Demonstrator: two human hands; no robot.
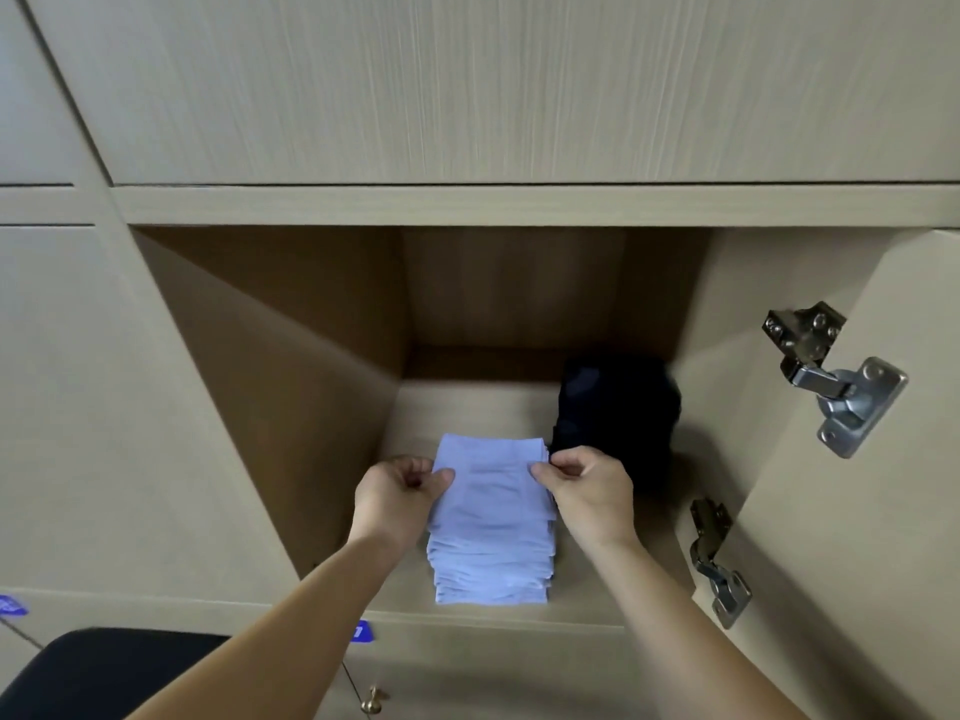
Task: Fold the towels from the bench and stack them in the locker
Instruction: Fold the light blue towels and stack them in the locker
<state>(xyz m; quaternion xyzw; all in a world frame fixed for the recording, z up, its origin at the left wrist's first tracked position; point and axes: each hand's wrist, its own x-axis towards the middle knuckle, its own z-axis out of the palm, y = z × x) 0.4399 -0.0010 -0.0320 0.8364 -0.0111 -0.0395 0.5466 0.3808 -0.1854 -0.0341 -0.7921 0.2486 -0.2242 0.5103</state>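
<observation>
A stack of folded pale blue towels stands on the floor of the open locker, near its front edge. The top towel lies flat on the stack. My left hand pinches that towel's left edge between thumb and curled fingers. My right hand pinches its right edge the same way. Both forearms reach in from the bottom of the view.
A dark folded pile sits in the locker to the right of the blue stack, touching its back corner. The locker door stands open at right with two metal hinges. A black bench cushion shows at bottom left.
</observation>
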